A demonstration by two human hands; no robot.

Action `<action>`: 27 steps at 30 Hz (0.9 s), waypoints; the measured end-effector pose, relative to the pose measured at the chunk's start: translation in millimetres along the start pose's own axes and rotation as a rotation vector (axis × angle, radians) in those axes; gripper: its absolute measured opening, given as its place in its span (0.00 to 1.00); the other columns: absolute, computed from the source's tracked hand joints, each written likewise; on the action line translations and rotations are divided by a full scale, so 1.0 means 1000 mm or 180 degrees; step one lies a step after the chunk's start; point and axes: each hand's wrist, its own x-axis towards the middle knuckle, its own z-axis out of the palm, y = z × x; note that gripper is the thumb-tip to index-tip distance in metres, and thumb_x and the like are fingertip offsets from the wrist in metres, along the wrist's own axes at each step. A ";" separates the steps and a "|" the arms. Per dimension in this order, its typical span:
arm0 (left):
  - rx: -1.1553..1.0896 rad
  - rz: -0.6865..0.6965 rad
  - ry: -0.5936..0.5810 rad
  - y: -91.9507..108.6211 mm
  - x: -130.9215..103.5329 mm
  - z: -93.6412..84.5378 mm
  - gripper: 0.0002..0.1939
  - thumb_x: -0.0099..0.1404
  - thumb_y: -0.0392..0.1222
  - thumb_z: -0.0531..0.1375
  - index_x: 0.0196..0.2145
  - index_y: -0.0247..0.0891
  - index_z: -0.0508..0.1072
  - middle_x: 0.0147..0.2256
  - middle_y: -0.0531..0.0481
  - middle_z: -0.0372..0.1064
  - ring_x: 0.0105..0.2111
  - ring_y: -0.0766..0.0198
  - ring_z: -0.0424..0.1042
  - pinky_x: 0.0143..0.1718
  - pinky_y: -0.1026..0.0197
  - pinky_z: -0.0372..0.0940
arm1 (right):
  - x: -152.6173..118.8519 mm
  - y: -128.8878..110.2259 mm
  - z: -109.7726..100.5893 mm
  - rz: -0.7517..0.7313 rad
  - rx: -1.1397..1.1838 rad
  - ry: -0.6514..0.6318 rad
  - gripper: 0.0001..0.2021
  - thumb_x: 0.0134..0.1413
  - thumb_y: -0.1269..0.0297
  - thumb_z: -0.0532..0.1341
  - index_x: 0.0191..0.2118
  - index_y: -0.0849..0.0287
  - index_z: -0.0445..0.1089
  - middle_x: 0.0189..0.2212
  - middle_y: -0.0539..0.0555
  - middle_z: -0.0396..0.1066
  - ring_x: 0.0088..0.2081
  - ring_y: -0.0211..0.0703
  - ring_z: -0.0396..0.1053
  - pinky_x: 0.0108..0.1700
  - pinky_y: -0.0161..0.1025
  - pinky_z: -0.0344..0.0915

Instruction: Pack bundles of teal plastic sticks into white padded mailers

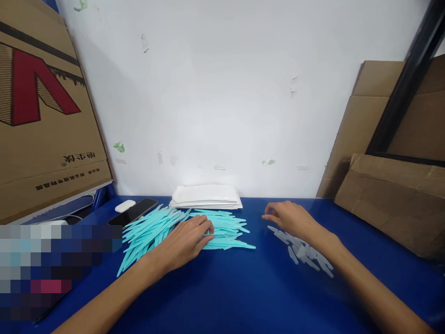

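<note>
My left hand [193, 237] rests over the turquoise sticks, its fingers curled and its thumb and forefinger close together at one turquoise stick [239, 245] or its neighbours. Thin, flat and tapered, the sticks lie in two heaps: a fanned left heap [149, 232] and a right heap [225, 222] with its sticks mostly sideways. My right hand [288, 217] hovers at the far end of a small scatter of clear, narrow plastic pieces [306, 254]. Its fingers are bent, with thumb and forefinger tips meeting; anything between them is too small to make out.
A stack of flat white packets [206, 196] stands against the white wall [222, 93]. At left are a phone [134, 212], a white case [125, 206] and a large printed carton [52, 102]. Brown cardboard [389, 204] leans at right. The table [222, 292] is blue.
</note>
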 end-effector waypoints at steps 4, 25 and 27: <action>-0.0007 -0.0013 -0.0013 -0.001 0.000 0.001 0.08 0.75 0.43 0.51 0.41 0.41 0.68 0.42 0.49 0.69 0.40 0.60 0.69 0.35 0.60 0.60 | -0.003 0.006 0.002 0.0050 0.0098 -0.0392 0.08 0.59 0.59 0.63 0.35 0.56 0.76 0.31 0.55 0.77 0.31 0.47 0.74 0.27 0.36 0.56; -0.0134 -0.0252 0.0022 0.000 -0.001 0.002 0.09 0.76 0.44 0.48 0.41 0.42 0.66 0.39 0.50 0.67 0.37 0.59 0.65 0.36 0.59 0.56 | -0.009 -0.058 0.007 -0.0668 0.2645 0.0986 0.10 0.61 0.53 0.62 0.39 0.53 0.76 0.34 0.51 0.80 0.38 0.47 0.77 0.42 0.40 0.70; -0.0140 -0.0266 0.0039 0.001 -0.001 0.002 0.09 0.76 0.44 0.48 0.41 0.42 0.65 0.39 0.50 0.67 0.37 0.59 0.65 0.36 0.59 0.56 | -0.010 -0.063 0.007 -0.0650 0.3024 0.0824 0.10 0.59 0.54 0.64 0.37 0.55 0.75 0.34 0.52 0.80 0.37 0.47 0.77 0.41 0.40 0.70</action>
